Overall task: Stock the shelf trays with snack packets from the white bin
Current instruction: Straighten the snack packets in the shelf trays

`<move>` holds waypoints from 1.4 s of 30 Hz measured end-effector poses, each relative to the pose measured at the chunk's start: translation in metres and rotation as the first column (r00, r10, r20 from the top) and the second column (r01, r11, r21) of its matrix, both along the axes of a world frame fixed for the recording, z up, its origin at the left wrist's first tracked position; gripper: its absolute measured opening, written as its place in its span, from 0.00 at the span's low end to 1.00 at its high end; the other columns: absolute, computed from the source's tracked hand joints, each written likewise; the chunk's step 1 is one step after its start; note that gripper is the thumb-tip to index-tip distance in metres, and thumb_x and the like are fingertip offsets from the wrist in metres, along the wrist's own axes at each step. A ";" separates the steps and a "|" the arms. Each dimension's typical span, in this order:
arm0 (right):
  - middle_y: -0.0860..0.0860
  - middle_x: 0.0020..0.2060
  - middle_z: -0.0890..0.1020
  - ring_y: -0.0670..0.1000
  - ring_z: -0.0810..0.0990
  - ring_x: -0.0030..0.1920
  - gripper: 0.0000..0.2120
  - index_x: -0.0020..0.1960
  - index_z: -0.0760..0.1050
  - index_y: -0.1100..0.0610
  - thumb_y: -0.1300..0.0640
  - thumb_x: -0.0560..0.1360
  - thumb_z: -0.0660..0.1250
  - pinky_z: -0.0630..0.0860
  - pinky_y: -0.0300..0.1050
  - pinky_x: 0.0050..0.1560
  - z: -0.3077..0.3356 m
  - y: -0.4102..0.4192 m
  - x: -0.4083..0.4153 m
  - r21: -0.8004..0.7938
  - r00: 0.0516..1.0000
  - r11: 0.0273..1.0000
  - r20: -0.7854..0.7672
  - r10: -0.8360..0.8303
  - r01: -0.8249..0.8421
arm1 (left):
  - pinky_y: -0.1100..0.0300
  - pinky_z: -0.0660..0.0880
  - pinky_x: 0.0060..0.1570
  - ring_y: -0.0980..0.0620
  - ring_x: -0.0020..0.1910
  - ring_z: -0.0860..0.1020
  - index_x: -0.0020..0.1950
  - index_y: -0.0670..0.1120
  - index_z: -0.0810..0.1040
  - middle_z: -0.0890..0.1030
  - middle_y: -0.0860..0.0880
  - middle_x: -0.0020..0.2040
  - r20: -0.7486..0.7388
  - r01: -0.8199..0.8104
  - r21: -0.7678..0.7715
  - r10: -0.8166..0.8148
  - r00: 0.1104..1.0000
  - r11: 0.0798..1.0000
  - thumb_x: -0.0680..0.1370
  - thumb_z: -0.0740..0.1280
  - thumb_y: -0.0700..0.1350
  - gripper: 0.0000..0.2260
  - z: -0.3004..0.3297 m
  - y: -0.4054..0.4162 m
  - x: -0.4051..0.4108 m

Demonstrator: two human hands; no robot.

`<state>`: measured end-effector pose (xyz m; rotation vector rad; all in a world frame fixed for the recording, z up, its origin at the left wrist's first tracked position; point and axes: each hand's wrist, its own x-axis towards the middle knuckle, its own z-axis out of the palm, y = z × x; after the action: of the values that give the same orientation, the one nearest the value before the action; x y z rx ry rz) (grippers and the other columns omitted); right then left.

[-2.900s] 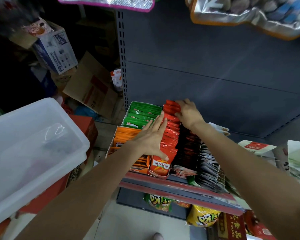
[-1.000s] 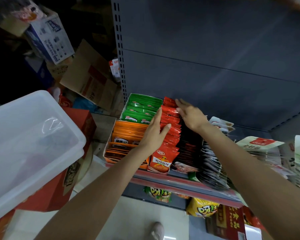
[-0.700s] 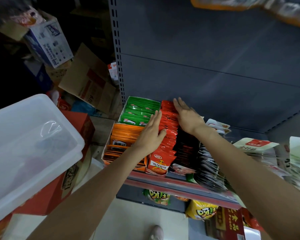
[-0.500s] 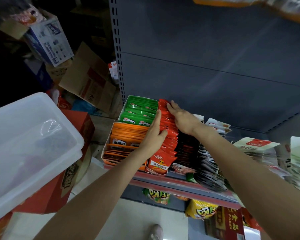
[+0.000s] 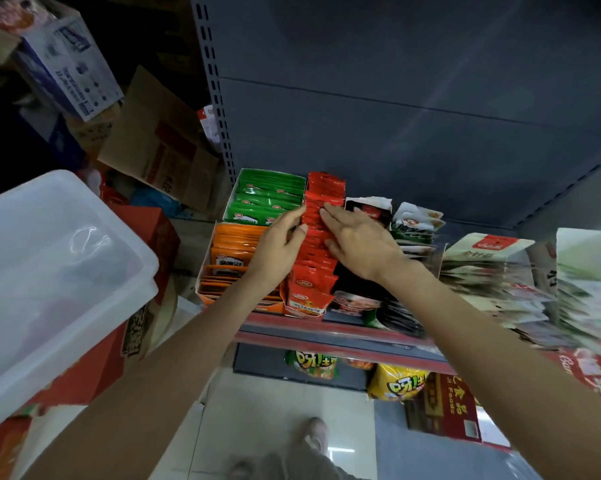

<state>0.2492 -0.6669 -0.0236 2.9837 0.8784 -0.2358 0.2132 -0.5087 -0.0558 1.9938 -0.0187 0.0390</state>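
A long row of red snack packets (image 5: 313, 271) stands in a tray on the shelf (image 5: 327, 329), between an orange tray (image 5: 229, 258) and a row of dark packets (image 5: 358, 296). My left hand (image 5: 280, 245) presses against the left side of the red row, fingers fairly straight. My right hand (image 5: 358, 242) lies on the row's right side with straight fingers touching the packet tops. Neither hand grips a packet. The white bin (image 5: 49, 271) sits at the left on a red carton.
A green packet tray (image 5: 268, 199) stands behind the orange one. White and pale packets (image 5: 417, 223) crowd the shelf to the right. Yellow snack bags (image 5: 396, 382) fill the lower shelf. Cardboard boxes (image 5: 160, 150) pile up at the left behind the bin.
Both hands have slid a little toward me along the red row, squeezing it from both sides. The view has tilted slightly.
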 end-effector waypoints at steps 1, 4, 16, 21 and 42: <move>0.53 0.77 0.52 0.50 0.52 0.76 0.27 0.77 0.48 0.58 0.51 0.82 0.51 0.42 0.45 0.75 -0.003 0.001 -0.002 -0.042 0.999 0.999 0.036 -0.007 0.009 | 0.62 0.66 0.67 0.54 0.69 0.68 0.73 0.46 0.65 0.70 0.47 0.70 -0.025 0.008 -0.038 -0.009 1.000 0.999 0.82 0.59 0.42 0.19 0.001 0.001 -0.004; 0.52 0.77 0.51 0.50 0.50 0.77 0.25 0.77 0.46 0.57 0.51 0.83 0.48 0.40 0.48 0.75 -0.002 0.006 -0.006 -0.104 0.997 0.994 0.075 -0.036 0.044 | 0.77 0.68 0.54 0.59 0.67 0.66 0.75 0.46 0.61 0.68 0.53 0.68 -0.166 0.053 -0.228 -0.092 0.982 0.972 0.81 0.58 0.38 0.21 0.003 0.006 -0.016; 0.56 0.77 0.43 0.54 0.47 0.77 0.31 0.77 0.42 0.60 0.57 0.80 0.54 0.47 0.47 0.76 0.011 0.011 -0.070 0.043 0.942 0.979 -0.286 -0.177 0.197 | 0.53 0.73 0.60 0.63 0.58 0.70 0.76 0.59 0.40 0.44 0.56 0.78 -0.370 0.346 -0.118 -0.365 0.855 0.931 0.77 0.61 0.36 0.39 0.014 0.014 -0.058; 0.53 0.77 0.41 0.51 0.45 0.77 0.34 0.77 0.43 0.58 0.67 0.76 0.54 0.46 0.39 0.73 0.014 0.020 -0.078 0.186 0.859 0.917 -0.452 -0.240 0.354 | 0.65 0.70 0.51 0.69 0.46 0.67 0.77 0.56 0.41 0.49 0.54 0.78 -0.353 0.265 -0.203 -0.323 0.878 0.943 0.76 0.60 0.32 0.39 0.011 0.014 -0.065; 0.58 0.73 0.63 0.55 0.61 0.73 0.26 0.74 0.59 0.62 0.67 0.77 0.57 0.55 0.38 0.69 0.035 0.018 -0.055 0.378 0.901 0.825 -0.280 -0.331 0.421 | 0.53 0.51 0.75 0.49 0.77 0.50 0.77 0.47 0.55 0.50 0.49 0.78 -0.236 0.337 0.681 -0.241 0.941 0.650 0.80 0.58 0.45 0.26 0.039 -0.004 -0.002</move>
<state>0.1946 -0.6487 0.0118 3.5925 0.3596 -0.4096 0.2111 -0.5129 -0.0167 2.7577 -0.3236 -0.3605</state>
